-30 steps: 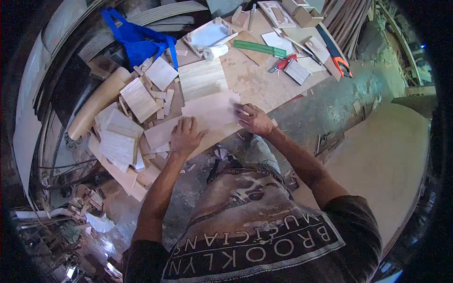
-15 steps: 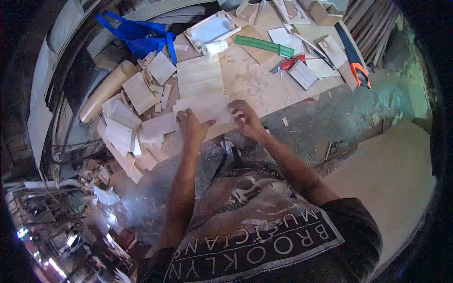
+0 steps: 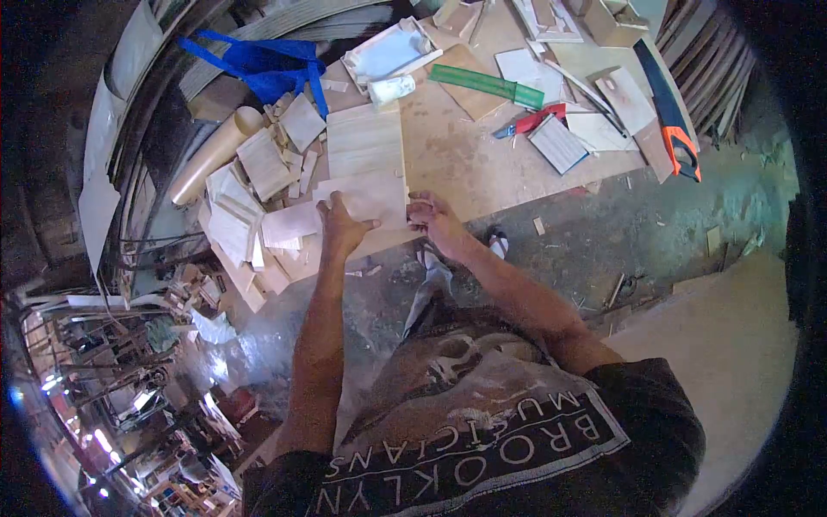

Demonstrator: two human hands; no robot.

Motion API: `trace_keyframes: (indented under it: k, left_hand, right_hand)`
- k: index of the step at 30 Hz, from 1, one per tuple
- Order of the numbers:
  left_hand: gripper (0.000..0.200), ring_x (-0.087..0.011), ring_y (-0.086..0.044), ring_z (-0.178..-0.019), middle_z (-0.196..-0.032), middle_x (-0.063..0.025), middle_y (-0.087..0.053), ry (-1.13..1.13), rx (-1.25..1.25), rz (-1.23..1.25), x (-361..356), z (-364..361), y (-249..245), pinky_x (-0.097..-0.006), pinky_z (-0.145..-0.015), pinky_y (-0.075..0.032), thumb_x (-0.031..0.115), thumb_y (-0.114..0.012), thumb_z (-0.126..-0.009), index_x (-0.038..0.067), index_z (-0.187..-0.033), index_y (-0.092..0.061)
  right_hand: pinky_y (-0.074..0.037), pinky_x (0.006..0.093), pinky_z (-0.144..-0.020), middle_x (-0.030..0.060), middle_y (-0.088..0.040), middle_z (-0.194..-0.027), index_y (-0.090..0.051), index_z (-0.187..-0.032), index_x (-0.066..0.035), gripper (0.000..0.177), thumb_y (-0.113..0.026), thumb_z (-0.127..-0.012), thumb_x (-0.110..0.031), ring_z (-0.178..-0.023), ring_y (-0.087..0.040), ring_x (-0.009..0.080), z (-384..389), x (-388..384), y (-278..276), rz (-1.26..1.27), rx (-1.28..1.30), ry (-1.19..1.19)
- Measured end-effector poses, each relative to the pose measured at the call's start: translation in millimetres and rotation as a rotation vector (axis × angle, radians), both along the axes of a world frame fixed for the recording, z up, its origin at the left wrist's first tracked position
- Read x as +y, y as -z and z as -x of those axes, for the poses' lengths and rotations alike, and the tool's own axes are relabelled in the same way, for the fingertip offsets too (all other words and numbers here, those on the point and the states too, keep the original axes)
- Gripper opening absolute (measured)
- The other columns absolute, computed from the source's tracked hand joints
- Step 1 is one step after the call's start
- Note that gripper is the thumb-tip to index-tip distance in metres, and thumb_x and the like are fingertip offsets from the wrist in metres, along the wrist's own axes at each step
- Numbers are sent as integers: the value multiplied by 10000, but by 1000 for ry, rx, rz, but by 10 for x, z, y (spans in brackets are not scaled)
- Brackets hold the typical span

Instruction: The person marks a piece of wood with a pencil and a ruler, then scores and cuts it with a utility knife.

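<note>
My left hand [image 3: 345, 226] rests on the left part of a pale thin wood sheet [image 3: 372, 196], thumb spread away from the fingers. At the sheet's right edge is my right hand [image 3: 431, 215], its fingers curled together; whatever they may pinch is too small to make out. The sheet lies near the front edge of the workbench, overlapping a wider light board [image 3: 366, 142] behind it. Another flat pale piece [image 3: 291, 224] lies just left of my left hand.
A green strip [image 3: 487, 84], a red-handled tool [image 3: 538, 118] and an orange-handled saw [image 3: 680, 155] lie to the right. Wood offcuts [image 3: 265, 164] and a brown roll [image 3: 220, 153] are at left, below a blue bag [image 3: 280, 69]. A white roll [image 3: 392, 90] stands near a tray [image 3: 392, 53].
The view has shifted slightly. My right hand has moved a little left and its fingers are closer together at the sheet's edge. My left hand stays on the sheet.
</note>
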State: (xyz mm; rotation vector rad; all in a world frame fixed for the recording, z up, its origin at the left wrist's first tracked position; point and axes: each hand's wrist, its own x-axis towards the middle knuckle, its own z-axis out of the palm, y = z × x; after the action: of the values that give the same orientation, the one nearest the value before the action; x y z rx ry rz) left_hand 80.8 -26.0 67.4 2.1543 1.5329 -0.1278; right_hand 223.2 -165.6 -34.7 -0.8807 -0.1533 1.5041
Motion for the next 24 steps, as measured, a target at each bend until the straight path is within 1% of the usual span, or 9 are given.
trace_keyframes:
  k: [3,7,9,10,13,15,17,19,24]
  left_hand:
    - [1067,-504,-413,-1221,-1315,-380,-349,1,64,28,39,-15,42,-482,-1028,-418,310,-928,-534,-37,-1339,-319]
    - [1079,-518,-379,-1250,-1299,-392,-368,33,74,-51,89,16,208,-496,-1046,-401,297,-929,-524,-22,-1347,-308]
    - [1082,-529,-339,-1282,-1295,-406,-382,21,18,-7,105,74,233,-510,-1070,-374,287,-929,-516,-2,-1352,-306]
    - [1082,-529,-339,-1282,-1295,-406,-382,25,-1,0,124,88,234,-510,-1070,-374,287,-929,-516,-2,-1352,-306]
    - [1008,-529,-326,-1290,-1335,-362,-384,-6,-41,26,29,24,113,-532,-1069,-366,219,-917,-538,53,-1345,-336]
    - [976,-526,-331,-1285,-1336,-338,-380,-7,-39,24,-30,-27,52,-543,-1068,-360,202,-910,-550,84,-1344,-355]
    - [946,-522,-335,-1280,-1337,-315,-376,-8,-29,26,-70,-16,83,-554,-1068,-354,186,-903,-561,115,-1342,-373]
    - [893,-514,-342,-1265,-1349,-294,-343,-15,-45,-67,-94,12,121,-563,-1062,-346,165,-884,-583,171,-1338,-407]
    - [823,-497,-336,-1262,-1358,-287,-315,16,-43,-54,-113,34,154,-554,-1051,-343,133,-850,-615,184,-1325,-435]
  right_hand:
    - [-479,331,-847,64,-622,-1064,-485,-1281,-85,415,-602,-882,-92,-982,-596,173,-150,212,-2,-168,117,145]
    - [-498,333,-808,64,-648,-1019,-479,-1292,-84,419,-601,-891,-105,-932,-623,170,-301,332,28,-122,105,101]
    - [-514,334,-757,60,-667,-993,-504,-1272,-75,408,-622,-887,-141,-888,-644,163,-320,130,86,-51,-92,-190]
    - [-514,334,-757,60,-667,-993,-504,-1272,-75,408,-622,-887,-141,-888,-644,163,-374,40,79,-42,-110,-186]
    - [-524,376,-739,101,-680,-983,-531,-1250,-59,384,-607,-888,-162,-849,-666,244,-707,-185,164,-76,-477,-229]
    - [-515,434,-793,154,-655,-998,-558,-1191,-47,359,-616,-847,-134,-895,-644,329,-1064,-273,327,10,-1380,108]
    - [-478,478,-877,195,-589,-1105,-565,-1147,-61,376,-657,-785,-105,-1009,-576,398,-1498,-434,-205,249,-1662,322]
    - [-434,492,-935,185,-517,-1212,-571,-1104,-75,410,-720,-723,-103,-1125,-503,386,-1890,-569,-255,477,-1960,410]
    - [-397,537,-959,128,-500,-1274,-569,-1154,-126,445,-722,-737,-153,-1205,-451,349,-2308,-793,-183,552,-2052,153]
